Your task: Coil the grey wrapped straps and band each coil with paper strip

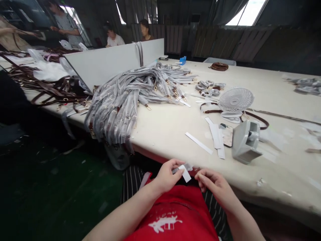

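Observation:
Above my lap, at the table's front edge, my left hand (170,174) is closed on a white paper strip (185,174) and a greyish, plastic-wrapped piece, probably part of a strap. My right hand (210,180) is just to the right, its thumb and fingertips pinched together by a small dark reddish-brown end. Whether it grips that end, or something thin, I cannot make out. On the table ahead lie a loose white paper strip (199,143) and several more strips (215,134) in an overlapping pile. A grey tape dispenser (245,142) stands to their right.
A big heap of plastic-wrapped straps (120,100) with gold clasps hangs over the table edge. Coiled straps (208,88), a white fan (235,99), a phone (227,134) and a brown pouch (219,66) are on the table (165,124). A white divider (112,62) stands behind; several people are beyond.

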Motion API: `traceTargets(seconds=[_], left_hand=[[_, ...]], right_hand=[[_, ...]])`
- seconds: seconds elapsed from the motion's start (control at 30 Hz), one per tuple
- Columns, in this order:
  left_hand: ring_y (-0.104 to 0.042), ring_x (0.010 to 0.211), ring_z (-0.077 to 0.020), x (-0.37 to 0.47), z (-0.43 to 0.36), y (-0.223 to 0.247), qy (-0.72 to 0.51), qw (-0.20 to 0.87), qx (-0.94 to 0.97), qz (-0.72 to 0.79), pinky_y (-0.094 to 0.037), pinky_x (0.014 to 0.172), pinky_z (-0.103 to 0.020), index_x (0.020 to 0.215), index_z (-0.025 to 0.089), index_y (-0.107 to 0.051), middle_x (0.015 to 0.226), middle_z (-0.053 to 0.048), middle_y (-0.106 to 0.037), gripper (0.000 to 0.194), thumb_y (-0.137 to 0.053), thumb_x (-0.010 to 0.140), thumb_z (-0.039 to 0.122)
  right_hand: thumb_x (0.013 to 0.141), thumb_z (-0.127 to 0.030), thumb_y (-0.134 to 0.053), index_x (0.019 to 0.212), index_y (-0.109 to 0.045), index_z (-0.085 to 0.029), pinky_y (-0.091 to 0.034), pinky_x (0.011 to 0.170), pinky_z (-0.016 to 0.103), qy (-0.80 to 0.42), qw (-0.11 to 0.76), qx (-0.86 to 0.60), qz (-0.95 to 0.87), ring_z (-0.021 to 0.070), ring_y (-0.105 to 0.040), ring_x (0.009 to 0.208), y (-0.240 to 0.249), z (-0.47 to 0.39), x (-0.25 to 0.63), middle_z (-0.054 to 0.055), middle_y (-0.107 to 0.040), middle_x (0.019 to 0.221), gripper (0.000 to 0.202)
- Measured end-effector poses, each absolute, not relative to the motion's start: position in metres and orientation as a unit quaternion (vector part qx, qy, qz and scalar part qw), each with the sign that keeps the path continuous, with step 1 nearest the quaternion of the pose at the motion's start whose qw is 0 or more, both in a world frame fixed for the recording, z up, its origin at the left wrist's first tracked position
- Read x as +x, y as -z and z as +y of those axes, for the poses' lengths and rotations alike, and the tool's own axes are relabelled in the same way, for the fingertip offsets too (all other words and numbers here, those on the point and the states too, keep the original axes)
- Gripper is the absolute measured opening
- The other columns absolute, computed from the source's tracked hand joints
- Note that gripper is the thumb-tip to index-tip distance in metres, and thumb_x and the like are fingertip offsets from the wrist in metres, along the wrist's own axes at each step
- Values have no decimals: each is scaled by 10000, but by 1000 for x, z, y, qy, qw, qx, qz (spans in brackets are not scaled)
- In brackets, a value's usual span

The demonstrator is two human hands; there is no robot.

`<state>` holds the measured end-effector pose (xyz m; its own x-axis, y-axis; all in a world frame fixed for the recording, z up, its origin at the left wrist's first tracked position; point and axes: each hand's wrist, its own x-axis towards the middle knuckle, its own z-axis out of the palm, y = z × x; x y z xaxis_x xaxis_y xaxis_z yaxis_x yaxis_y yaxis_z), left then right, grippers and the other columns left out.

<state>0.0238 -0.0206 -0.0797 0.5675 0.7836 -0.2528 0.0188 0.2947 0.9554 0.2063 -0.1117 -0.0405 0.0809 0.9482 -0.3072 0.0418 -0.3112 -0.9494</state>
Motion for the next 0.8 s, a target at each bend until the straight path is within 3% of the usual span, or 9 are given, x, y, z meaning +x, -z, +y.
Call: traceTargets(seconds=[0.47, 0.63, 0.8], left_hand=[[-602, 686, -129, 12, -27, 77, -310, 717, 490, 387, -461, 664, -257, 1039, 139, -625, 822, -56, -700, 389, -704, 767, 405], [-612, 679, -138, 13, -26, 70, -306, 710, 491, 403, -463, 652, -252, 1000, 136, -616, 786, -42, -696, 489, -835, 605, 321], [-606, 606, -129, 9, -21, 64, -270, 737, 476, 397, -444, 566, -231, 957, 137, -619, 746, -36, -697, 473, -835, 600, 361]], right_hand=[[752, -637, -679, 669, -611, -156, -318, 431, 218, -596, 368, -601, -384, 79, -448, 395, 79, -96, 175, -35, -558, 492, 492], [719, -663, -693, 675, -586, -160, -359, 428, 215, -642, 377, -570, -348, 84, -480, 396, 84, -97, 166, -39, -577, 503, 515], [766, -643, -653, 833, -654, -145, -440, 454, 249, -643, 315, -582, -385, 135, -557, 435, 63, -103, 175, 8, -646, 551, 502]])
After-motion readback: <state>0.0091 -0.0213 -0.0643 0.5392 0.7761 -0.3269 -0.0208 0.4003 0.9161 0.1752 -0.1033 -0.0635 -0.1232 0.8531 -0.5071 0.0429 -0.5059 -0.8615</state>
